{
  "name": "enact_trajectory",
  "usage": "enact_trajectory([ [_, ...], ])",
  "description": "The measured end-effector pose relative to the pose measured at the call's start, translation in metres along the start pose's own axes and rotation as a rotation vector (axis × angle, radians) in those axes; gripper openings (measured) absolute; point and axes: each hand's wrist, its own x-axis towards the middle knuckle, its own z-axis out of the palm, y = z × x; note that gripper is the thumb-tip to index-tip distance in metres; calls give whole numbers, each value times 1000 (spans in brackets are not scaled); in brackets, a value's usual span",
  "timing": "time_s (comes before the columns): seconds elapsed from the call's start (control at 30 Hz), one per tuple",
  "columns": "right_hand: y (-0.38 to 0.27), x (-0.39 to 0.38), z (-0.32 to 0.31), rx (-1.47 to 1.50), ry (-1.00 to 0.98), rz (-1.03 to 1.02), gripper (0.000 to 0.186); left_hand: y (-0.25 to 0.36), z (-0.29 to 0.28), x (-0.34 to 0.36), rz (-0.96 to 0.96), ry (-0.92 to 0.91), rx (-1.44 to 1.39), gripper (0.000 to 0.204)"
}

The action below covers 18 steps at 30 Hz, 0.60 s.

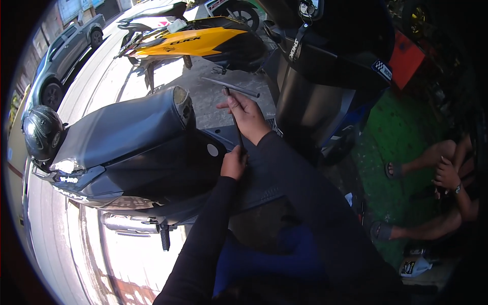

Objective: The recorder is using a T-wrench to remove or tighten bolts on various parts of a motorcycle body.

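I hold one T-shaped wrench (236, 126) just right of the scooter's seat (127, 124). My right hand (248, 116) grips the shaft right under the crossbar, and my left hand (233, 163) is closed round its lower part, probably so one steers while the other steadies; whether the tip touches anything, I cannot tell. One helmet (43, 133) sits at the seat's left end, likely to leave my side free. Beyond the seat stand one yellow-and-black motorbike (190, 41) and one pickup (65, 61); well right of it, a seated person wears two sandals (382, 230).
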Motion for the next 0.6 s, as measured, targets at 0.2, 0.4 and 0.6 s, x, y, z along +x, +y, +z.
enact_trajectory([
  [0.2, 3, 2, -7, -106, 34, 183, 25, 8, 2, 8, -183, -41, 99, 19],
  [0.4, -3, 2, -7, -21, -93, 88, 18, -2, -1, 10, -35, -8, -268, 19],
  [0.6, -8, -5, -4, -49, -143, 132, 13, 8, -12, 10, -154, -110, -155, 16],
])
